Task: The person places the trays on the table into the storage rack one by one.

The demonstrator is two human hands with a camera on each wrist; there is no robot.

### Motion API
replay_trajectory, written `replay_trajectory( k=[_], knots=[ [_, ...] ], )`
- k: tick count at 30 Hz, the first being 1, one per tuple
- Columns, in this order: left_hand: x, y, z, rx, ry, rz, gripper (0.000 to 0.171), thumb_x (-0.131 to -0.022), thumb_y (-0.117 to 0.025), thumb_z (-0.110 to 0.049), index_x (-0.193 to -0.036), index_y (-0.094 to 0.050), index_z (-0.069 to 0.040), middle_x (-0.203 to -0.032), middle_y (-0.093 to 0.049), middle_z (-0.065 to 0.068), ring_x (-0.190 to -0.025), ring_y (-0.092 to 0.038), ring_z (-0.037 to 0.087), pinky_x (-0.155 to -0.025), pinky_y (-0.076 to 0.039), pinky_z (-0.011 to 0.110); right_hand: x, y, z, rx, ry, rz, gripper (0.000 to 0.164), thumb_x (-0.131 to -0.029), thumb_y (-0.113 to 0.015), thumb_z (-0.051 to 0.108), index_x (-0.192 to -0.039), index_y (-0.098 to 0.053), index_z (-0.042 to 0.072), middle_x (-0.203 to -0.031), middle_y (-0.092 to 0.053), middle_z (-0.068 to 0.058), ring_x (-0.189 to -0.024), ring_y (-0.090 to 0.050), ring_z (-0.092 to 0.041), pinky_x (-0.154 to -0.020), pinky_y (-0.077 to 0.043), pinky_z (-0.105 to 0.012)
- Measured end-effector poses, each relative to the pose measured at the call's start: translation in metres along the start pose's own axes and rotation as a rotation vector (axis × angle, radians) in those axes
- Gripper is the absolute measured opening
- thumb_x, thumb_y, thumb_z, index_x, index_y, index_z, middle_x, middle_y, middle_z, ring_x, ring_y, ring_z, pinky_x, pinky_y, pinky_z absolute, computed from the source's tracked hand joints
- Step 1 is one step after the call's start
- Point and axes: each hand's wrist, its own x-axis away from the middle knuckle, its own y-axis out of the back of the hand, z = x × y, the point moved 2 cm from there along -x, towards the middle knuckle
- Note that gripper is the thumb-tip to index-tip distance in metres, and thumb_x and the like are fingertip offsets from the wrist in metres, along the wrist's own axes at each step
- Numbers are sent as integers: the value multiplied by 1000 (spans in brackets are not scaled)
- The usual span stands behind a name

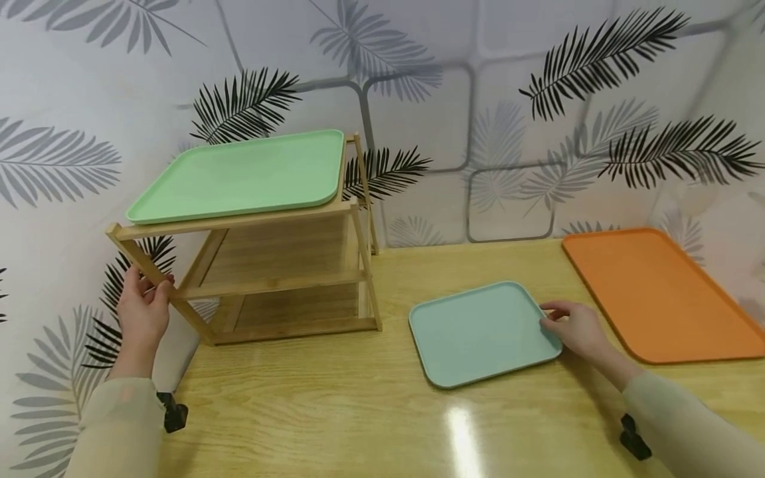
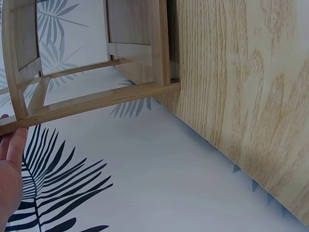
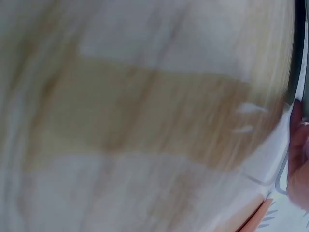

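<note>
A three-tier wooden rack (image 1: 271, 287) stands at the left of the table, its slanted left leg held by my left hand (image 1: 142, 315). In the left wrist view, the fingers of that hand (image 2: 9, 176) lie against the wooden leg (image 2: 96, 100). A large light green tray (image 1: 245, 174) lies on the rack's top tier. To the right of the rack is a smaller pale blue tray (image 1: 484, 335). My right hand (image 1: 580, 330) pinches its right edge, thumb and fingers at the rim. The right wrist view shows only part of this hand (image 3: 299, 164), at its right border.
A large orange tray (image 1: 663, 295) is at the far right, just beyond my right hand. The yellowish wooden table (image 1: 311, 398) meets a wall (image 1: 418, 133) with a leaf pattern at the back. The rack's lower tiers (image 1: 293, 312) show bare wood.
</note>
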Motion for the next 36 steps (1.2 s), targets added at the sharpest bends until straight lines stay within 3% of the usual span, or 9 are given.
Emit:
replay_trajectory(
  k=[5, 12, 15, 19, 22, 26, 36],
  knots=[
    [-1, 3, 1, -4, -9, -13, 49, -101, -49, -10, -148, -36, -17, -128, -58, 18, -105, -61, 9, -85, -50, 18, 3, 1, 7, -109, -1, -8, 35, -94, -62, 9, -124, -61, -6, -83, -66, -14, -60, -53, -14, -44, -41, -24],
    [-3, 7, 1, -3, -20, -24, 50, -100, -49, -9, -148, -36, -18, -127, -59, 19, -102, -61, 6, -84, -50, 17, 15, 7, 36, -308, 6, -9, 38, -98, -60, 16, -132, -57, 0, -83, -63, -15, -43, -47, -13, -35, -42, -29],
    [-2, 7, 1, -1, -20, -15, 50, -101, -48, -9, -148, -34, -18, -128, -58, 20, -103, -61, 7, -85, -50, 18, 25, 8, 50, -382, 21, -52, 36, -96, -62, 14, -129, -60, -1, -79, -64, -7, -44, -46, -11, -35, -40, -28],
    [-1, 2, 0, 18, -30, -3, 50, -101, -48, -7, -148, -34, -17, -127, -59, 20, -102, -61, 8, -86, -50, 20, 40, 9, 70, -516, -22, -98, 33, -95, -65, 12, -126, -63, 2, -77, -64, 3, -57, -52, -7, -44, -46, -22],
    [-1, -1, 1, 20, -43, -1, 48, -101, -48, -7, -146, -36, -15, -125, -60, 20, -103, -61, 10, -86, -51, 21, 48, 9, 88, -667, -41, -104, 30, -94, -65, 8, -124, -66, 5, -79, -65, 3, -68, -58, -8, -54, -53, -21],
    [-3, -2, 4, 7, -65, -10, 45, -100, -49, -7, -144, -38, -13, -124, -61, 19, -106, -61, 16, -86, -51, 22, 50, 4, 122, -824, -21, -88, 27, -93, -64, 4, -120, -68, 6, -79, -66, 1, -70, -61, -10, -57, -55, -22],
    [-3, 0, 3, -21, -87, -18, 50, -100, -50, -6, -147, -36, -15, -122, -61, 21, -99, -60, 6, -79, -49, 13, 43, -27, 194, -881, -6, -55, 31, -93, -62, 1, -123, -60, -7, -77, -63, -3, -68, -60, -12, -56, -55, -24]
  ],
)
